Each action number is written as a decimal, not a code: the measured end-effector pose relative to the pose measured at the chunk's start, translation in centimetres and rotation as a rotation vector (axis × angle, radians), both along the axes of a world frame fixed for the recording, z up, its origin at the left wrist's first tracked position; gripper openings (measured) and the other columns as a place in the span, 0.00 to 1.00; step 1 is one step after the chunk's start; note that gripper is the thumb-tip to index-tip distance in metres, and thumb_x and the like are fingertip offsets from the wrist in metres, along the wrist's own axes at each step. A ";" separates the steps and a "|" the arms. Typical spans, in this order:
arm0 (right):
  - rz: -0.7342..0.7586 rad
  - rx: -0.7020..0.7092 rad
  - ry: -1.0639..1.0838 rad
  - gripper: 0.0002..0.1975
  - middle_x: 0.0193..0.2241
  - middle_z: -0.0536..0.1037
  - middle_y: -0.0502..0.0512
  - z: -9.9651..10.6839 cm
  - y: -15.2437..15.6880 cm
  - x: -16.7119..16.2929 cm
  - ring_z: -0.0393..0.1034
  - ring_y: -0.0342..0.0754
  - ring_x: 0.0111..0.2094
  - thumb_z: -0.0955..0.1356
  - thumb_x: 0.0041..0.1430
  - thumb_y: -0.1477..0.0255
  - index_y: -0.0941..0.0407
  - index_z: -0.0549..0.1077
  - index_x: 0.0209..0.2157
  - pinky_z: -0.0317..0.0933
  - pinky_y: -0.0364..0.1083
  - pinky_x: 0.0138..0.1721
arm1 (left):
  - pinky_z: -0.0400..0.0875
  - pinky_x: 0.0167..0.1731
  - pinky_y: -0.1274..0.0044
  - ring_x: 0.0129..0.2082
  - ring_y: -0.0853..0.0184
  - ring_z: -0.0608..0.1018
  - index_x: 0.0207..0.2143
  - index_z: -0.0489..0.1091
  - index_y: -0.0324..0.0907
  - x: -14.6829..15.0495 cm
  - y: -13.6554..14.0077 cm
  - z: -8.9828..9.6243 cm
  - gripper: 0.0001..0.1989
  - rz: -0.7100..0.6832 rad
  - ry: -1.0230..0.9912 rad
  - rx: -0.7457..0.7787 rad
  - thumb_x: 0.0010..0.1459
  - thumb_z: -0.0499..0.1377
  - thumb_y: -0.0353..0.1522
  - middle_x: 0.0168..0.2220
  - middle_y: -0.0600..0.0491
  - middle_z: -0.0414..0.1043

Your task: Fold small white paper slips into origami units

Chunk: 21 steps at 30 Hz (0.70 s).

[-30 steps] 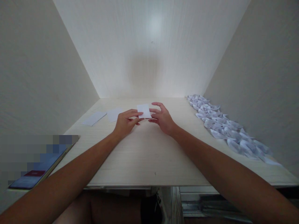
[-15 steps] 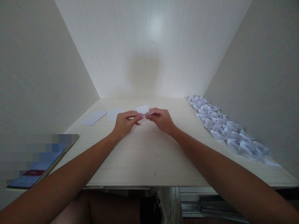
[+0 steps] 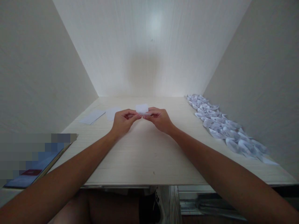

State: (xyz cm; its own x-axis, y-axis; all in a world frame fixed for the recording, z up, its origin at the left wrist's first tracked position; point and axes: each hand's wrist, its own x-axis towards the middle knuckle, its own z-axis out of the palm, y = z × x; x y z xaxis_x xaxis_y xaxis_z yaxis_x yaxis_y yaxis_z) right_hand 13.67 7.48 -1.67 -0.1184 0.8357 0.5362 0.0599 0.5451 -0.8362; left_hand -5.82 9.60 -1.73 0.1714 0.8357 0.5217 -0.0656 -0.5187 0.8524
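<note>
Both hands meet over the middle of the table, pinching one small sheet of white paper [image 3: 142, 108] between them. My left hand [image 3: 125, 121] is closed on its left end, thumb toward me. At the other end, my right hand [image 3: 160, 119] grips the same sheet with thumb and fingers. The lower edge of the paper looks folded or curled near the thumbs; its upper part stands up behind the fingers. Left of my left hand lie a flat white sheet [image 3: 111, 114] and, farther left, a white paper stack [image 3: 92, 117].
Along the right wall runs a long pile of folded white paper pieces [image 3: 224, 127]. A flat dark-edged object, partly pixelated [image 3: 46, 161], lies at the left front. Pale walls enclose the table [image 3: 144, 155] on three sides. My legs are beneath its front edge.
The thumbs have come closer together at the lower edge of the paper, and more of the sheet's face shows above the fingers. The view has shifted slightly.
</note>
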 end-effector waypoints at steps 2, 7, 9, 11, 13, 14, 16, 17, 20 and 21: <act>0.036 -0.021 -0.008 0.13 0.38 0.83 0.55 0.1 0.0 0.1 0.77 0.48 0.39 0.79 0.49 0.57 0.52 0.85 0.30 0.69 0.47 0.41 | 0.80 0.30 0.75 0.27 0.65 0.83 0.28 0.81 0.41 -0.1 0.0 0.1 0.11 0.017 0.023 -0.001 0.46 0.75 0.38 0.28 0.50 0.83; 0.048 -0.041 -0.017 0.17 0.36 0.82 0.55 0.5 -0.2 0.2 0.75 0.47 0.37 0.78 0.51 0.54 0.54 0.83 0.27 0.68 0.46 0.39 | 0.80 0.32 0.73 0.29 0.62 0.84 0.29 0.80 0.40 -0.1 -0.1 0.2 0.16 0.008 0.024 -0.043 0.44 0.75 0.42 0.30 0.48 0.84; 0.007 -0.027 -0.014 0.18 0.37 0.83 0.56 0.5 -0.3 0.1 0.76 0.48 0.37 0.78 0.50 0.53 0.54 0.83 0.27 0.69 0.46 0.39 | 0.80 0.32 0.73 0.28 0.62 0.84 0.28 0.80 0.40 -0.1 -0.1 0.1 0.16 0.019 0.035 -0.055 0.44 0.75 0.42 0.29 0.49 0.84; -0.037 -0.024 -0.014 0.18 0.38 0.83 0.56 0.6 -0.4 0.0 0.76 0.48 0.37 0.77 0.50 0.52 0.54 0.82 0.27 0.69 0.47 0.38 | 0.80 0.30 0.74 0.27 0.63 0.84 0.28 0.81 0.40 -0.1 0.0 0.0 0.15 0.040 0.050 -0.066 0.44 0.75 0.41 0.27 0.50 0.83; -0.078 -0.028 -0.013 0.18 0.36 0.83 0.56 0.7 -0.6 -0.2 0.75 0.48 0.35 0.77 0.51 0.53 0.54 0.80 0.25 0.69 0.47 0.38 | 0.81 0.31 0.73 0.26 0.62 0.84 0.28 0.81 0.40 -0.1 0.0 -0.1 0.14 0.043 0.059 -0.087 0.46 0.75 0.41 0.26 0.50 0.83; -0.097 -0.031 -0.016 0.19 0.35 0.82 0.55 0.7 -0.7 -0.2 0.75 0.47 0.34 0.77 0.51 0.53 0.54 0.79 0.23 0.68 0.47 0.37 | 0.82 0.32 0.72 0.26 0.61 0.84 0.28 0.82 0.40 -0.1 0.1 -0.1 0.14 0.038 0.059 -0.099 0.46 0.75 0.41 0.25 0.49 0.83; -0.121 -0.043 -0.019 0.19 0.34 0.82 0.55 0.8 -0.8 -0.3 0.74 0.47 0.33 0.76 0.52 0.54 0.55 0.76 0.21 0.68 0.47 0.37 | 0.83 0.33 0.70 0.26 0.60 0.85 0.28 0.82 0.41 -0.2 0.1 0.0 0.14 0.022 0.063 -0.115 0.47 0.74 0.41 0.26 0.49 0.83; -0.126 -0.052 -0.018 0.19 0.33 0.82 0.55 0.9 -0.8 -0.3 0.74 0.47 0.32 0.76 0.52 0.54 0.55 0.76 0.21 0.68 0.47 0.37 | 0.83 0.33 0.70 0.26 0.60 0.85 0.28 0.82 0.41 -0.2 0.1 0.0 0.13 0.018 0.068 -0.115 0.47 0.74 0.41 0.26 0.49 0.83; -0.112 -0.084 -0.016 0.18 0.32 0.82 0.54 0.9 -0.7 -0.2 0.73 0.47 0.32 0.76 0.51 0.55 0.55 0.77 0.23 0.67 0.47 0.37 | 0.83 0.32 0.69 0.27 0.59 0.85 0.27 0.81 0.40 -0.1 0.1 0.1 0.14 0.021 0.075 -0.094 0.46 0.74 0.41 0.26 0.48 0.83; -0.104 -0.095 -0.026 0.17 0.31 0.81 0.53 0.8 -0.7 -0.1 0.72 0.47 0.31 0.76 0.51 0.55 0.55 0.77 0.24 0.67 0.46 0.35 | 0.83 0.32 0.69 0.27 0.59 0.85 0.28 0.80 0.40 -0.2 0.2 0.1 0.14 0.022 0.072 -0.088 0.47 0.74 0.41 0.26 0.48 0.83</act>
State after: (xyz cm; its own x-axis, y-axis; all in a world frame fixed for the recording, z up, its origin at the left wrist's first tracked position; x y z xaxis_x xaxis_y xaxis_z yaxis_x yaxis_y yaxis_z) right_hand 13.54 6.78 -0.84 -0.0418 0.8911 0.4518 0.1344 0.4531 -0.8812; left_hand -5.98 9.78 -1.63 0.1872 0.8818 0.4329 0.0083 -0.4421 0.8969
